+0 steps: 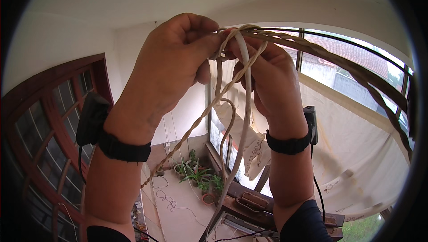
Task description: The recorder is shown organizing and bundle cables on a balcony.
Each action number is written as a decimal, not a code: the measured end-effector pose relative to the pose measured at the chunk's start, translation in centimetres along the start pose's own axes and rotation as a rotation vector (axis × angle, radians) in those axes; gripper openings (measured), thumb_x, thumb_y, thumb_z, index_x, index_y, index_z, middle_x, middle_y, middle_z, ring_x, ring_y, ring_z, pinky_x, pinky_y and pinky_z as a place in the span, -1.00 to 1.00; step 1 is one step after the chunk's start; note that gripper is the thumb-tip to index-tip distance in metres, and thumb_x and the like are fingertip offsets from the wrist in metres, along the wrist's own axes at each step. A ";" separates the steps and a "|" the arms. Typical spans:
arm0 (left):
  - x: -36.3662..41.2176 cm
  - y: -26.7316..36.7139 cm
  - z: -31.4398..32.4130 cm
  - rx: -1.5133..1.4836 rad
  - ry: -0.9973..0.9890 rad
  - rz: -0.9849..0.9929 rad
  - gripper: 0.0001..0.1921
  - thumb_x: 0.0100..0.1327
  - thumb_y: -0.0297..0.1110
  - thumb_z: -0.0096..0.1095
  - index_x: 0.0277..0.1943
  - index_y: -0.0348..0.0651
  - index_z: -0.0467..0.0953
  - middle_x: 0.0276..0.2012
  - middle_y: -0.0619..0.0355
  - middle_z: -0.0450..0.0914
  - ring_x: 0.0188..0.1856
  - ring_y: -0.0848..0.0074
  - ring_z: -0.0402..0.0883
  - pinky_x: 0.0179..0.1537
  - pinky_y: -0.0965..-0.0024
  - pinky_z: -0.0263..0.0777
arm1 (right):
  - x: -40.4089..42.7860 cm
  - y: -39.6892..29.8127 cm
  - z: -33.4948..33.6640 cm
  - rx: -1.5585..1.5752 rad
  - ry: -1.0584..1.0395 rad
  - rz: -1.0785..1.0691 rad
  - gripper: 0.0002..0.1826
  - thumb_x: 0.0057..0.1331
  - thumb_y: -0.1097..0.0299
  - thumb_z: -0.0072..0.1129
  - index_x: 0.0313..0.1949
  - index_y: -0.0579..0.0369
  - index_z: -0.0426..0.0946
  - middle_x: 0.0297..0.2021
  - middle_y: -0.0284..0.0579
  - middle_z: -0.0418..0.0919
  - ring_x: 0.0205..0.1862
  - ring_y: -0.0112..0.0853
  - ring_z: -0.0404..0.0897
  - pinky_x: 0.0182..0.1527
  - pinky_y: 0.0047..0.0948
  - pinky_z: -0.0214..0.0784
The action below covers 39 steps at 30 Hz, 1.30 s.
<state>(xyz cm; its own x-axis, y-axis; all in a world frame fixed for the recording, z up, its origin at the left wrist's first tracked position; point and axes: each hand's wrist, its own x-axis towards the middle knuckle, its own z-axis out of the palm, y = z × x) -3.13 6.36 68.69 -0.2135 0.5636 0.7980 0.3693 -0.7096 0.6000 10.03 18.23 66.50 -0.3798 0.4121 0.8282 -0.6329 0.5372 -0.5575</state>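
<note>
Both my hands are raised close together near the ceiling, at a bunch of electrical cables. My left hand (174, 51) pinches the bunch between thumb and fingers; the exact strand is hidden. My right hand (267, 71) grips the same bunch from the other side, its thumb beside a thick white cable (246, 101) that hangs down. A twisted beige cable (197, 123) crosses in front of the white one and runs to the lower left. A thinner grey-brown cable (228, 131) curves down behind. More twisted cables (321, 53) run from my hands to the upper right.
Far below, potted plants (197, 175) stand on a tiled floor (180, 208) with a loose thin wire (170, 203). A red-framed window (57, 135) is at left. A cloth curtain (347, 135) hangs over the right windows. Brown wooden beams (250, 203) lie below my right arm.
</note>
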 end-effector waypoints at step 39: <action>1.7 -1.1 -0.3 0.553 -0.137 0.474 -0.76 0.51 -0.45 0.18 0.16 -0.20 0.57 -0.23 0.21 0.74 -0.53 0.74 0.48 -0.50 0.58 0.37 | 4.4 -1.5 -3.1 -0.933 0.063 -0.789 -0.87 0.41 0.46 0.32 -0.13 0.24 0.70 -0.35 -0.13 0.74 -0.36 -0.52 0.68 -0.28 -0.53 0.53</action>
<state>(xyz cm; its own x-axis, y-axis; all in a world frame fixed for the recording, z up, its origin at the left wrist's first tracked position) -4.23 8.00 69.41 0.1836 0.3228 0.9285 0.8033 -0.5937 0.0476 11.38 21.51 70.76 -0.0610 -0.2446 0.9677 0.0616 0.9667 0.2482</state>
